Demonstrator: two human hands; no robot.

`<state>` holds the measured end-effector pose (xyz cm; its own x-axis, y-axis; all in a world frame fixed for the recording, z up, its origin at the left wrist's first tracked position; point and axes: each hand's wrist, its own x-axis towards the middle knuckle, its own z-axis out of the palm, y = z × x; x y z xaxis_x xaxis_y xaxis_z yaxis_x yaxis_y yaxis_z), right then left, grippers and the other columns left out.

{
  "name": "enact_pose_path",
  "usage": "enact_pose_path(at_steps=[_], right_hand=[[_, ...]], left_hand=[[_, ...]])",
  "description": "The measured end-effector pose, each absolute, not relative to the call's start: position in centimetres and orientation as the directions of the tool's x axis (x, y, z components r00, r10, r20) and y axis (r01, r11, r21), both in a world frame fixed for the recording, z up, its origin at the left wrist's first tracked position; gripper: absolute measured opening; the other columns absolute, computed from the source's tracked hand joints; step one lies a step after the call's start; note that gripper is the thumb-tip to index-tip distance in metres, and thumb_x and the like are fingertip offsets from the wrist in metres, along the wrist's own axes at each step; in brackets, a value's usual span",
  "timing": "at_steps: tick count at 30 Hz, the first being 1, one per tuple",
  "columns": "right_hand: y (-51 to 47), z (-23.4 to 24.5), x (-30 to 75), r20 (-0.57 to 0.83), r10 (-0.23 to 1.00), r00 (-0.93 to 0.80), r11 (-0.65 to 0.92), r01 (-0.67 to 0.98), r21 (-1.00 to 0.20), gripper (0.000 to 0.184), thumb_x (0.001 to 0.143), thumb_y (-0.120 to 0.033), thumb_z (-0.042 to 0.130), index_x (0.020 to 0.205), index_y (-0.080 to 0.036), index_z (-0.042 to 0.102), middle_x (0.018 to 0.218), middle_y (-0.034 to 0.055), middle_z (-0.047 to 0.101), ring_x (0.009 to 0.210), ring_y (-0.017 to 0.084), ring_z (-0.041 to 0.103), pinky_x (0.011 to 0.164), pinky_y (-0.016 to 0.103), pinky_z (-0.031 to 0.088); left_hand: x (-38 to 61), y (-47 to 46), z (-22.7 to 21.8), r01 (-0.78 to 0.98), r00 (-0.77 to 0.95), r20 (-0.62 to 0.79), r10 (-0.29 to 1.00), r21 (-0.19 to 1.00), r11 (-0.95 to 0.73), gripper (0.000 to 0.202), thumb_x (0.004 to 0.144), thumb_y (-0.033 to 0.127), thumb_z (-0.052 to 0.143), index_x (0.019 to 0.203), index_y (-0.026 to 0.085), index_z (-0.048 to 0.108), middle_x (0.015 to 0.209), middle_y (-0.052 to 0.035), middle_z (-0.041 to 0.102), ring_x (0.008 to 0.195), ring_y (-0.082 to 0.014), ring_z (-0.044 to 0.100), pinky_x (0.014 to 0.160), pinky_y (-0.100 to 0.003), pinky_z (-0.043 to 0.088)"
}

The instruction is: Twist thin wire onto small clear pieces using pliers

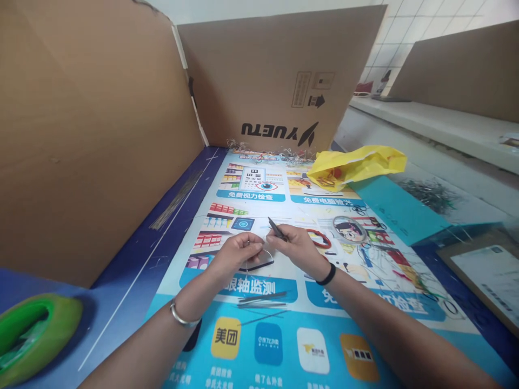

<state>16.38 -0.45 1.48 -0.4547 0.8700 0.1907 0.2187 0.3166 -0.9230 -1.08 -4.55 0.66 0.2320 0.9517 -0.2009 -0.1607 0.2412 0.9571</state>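
Grips black tool [276, 228] in right hand [298, 248], fingers closed about its shaft, tip toward far edge of poster [308, 319]; pinches pale wire [269, 253] between thumb and forefinger of left hand [241, 251], with loop hanging over poster's middle. Shows dark strip [259, 266] just under that loop; cannot tell whether joined to it. On poster's near half: loose strips [261, 300]. On its right half: red ring [319, 239]. At its far right corner: yellow bag [365, 162]. Beside its right edge: teal box [399, 208] and wire tangle [433, 194]. Left of poster: strip bundle [176, 200], and, nearer, green tape roll [65, 329]. Beyond its far edge: upright carton [267, 75].
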Motion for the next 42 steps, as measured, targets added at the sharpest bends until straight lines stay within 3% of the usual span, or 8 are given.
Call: enact_pose_path(at_steps=[5, 10, 19, 29, 36, 42], right_hand=[[-0.2, 1.1, 16.3, 0.181, 0.860, -0.477, 0.316, 0.222, -0.922, 0.022, 0.079, -0.037, 0.054, 0.073, -0.016, 0.057, 0.064, -0.0020, 0.051, 0.062, 0.010, 0.045, 0.057, 0.022, 0.036], [0.1, 0.4, 16.3, 0.231, 0.878, -0.419, 0.381, 0.320, -0.867, 0.021, 0.080, -0.038, 0.053, 0.079, -0.017, 0.058, 0.071, -0.0003, 0.054, 0.067, 0.012, 0.049, 0.061, 0.024, 0.038], [-0.2, 0.6, 16.1, 0.253, 0.839, -0.482, 0.453, 0.360, -0.816, 0.018, 0.081, -0.036, 0.054, 0.080, -0.019, 0.058, 0.074, 0.0000, 0.055, 0.070, 0.013, 0.051, 0.063, 0.024, 0.039], [0.0, -0.2, 16.0, 0.239, 0.825, -0.512, 0.452, 0.345, -0.823, 0.023, 0.080, -0.040, 0.054, 0.081, -0.018, 0.059, 0.075, 0.0008, 0.056, 0.070, 0.013, 0.051, 0.062, 0.024, 0.039], [-0.1, 0.3, 16.1, 0.229, 0.865, -0.447, 0.395, 0.322, -0.861, 0.024, 0.080, -0.041, 0.052, 0.082, -0.018, 0.058, 0.075, 0.0010, 0.055, 0.070, 0.013, 0.050, 0.064, 0.025, 0.040], [0.1, 1.3, 16.4, 0.182, 0.909, -0.375, 0.306, 0.305, -0.902, 0.031, 0.082, -0.046, 0.047, 0.086, -0.017, 0.059, 0.079, 0.0024, 0.058, 0.075, 0.015, 0.051, 0.066, 0.026, 0.041]], left_hand=[[-0.9, -4.6, 0.8, -0.117, 0.206, -0.212, 0.955, 0.964, 0.239, 0.015, 0.072, 0.029, 0.063, 0.074, 0.015, 0.057, 0.053, 0.0031, 0.053, 0.049, -0.0058, 0.046, 0.050, -0.018, 0.035], [-1.1, -4.2, 0.4, -0.099, -0.007, -0.133, 0.991, 0.986, 0.132, 0.017, 0.074, 0.032, 0.061, 0.074, 0.016, 0.058, 0.056, 0.0025, 0.054, 0.050, -0.0061, 0.045, 0.051, -0.019, 0.034], [-1.3, -3.8, 0.0, -0.255, -0.234, -0.138, 0.962, 0.964, 0.076, 0.024, 0.071, 0.036, 0.064, 0.078, 0.015, 0.058, 0.069, -0.0004, 0.060, 0.054, -0.0056, 0.047, 0.054, -0.018, 0.037], [-1.1, -4.2, 0.2, -0.329, -0.187, -0.159, 0.970, 0.940, 0.090, 0.023, 0.069, 0.035, 0.066, 0.079, 0.016, 0.058, 0.070, 0.0004, 0.060, 0.054, -0.0052, 0.047, 0.055, -0.018, 0.038], [-0.9, -4.5, 0.7, -0.281, -0.038, -0.178, 0.983, 0.946, 0.161, 0.023, 0.070, 0.035, 0.065, 0.077, 0.015, 0.057, 0.069, 0.0000, 0.060, 0.052, -0.0051, 0.047, 0.050, -0.017, 0.035], [-1.0, -4.3, 0.8, -0.301, -0.080, -0.219, 0.972, 0.935, 0.186, 0.023, 0.068, 0.034, 0.066, 0.074, 0.015, 0.055, 0.069, 0.0007, 0.058, 0.051, -0.0046, 0.046, 0.050, -0.018, 0.036]])
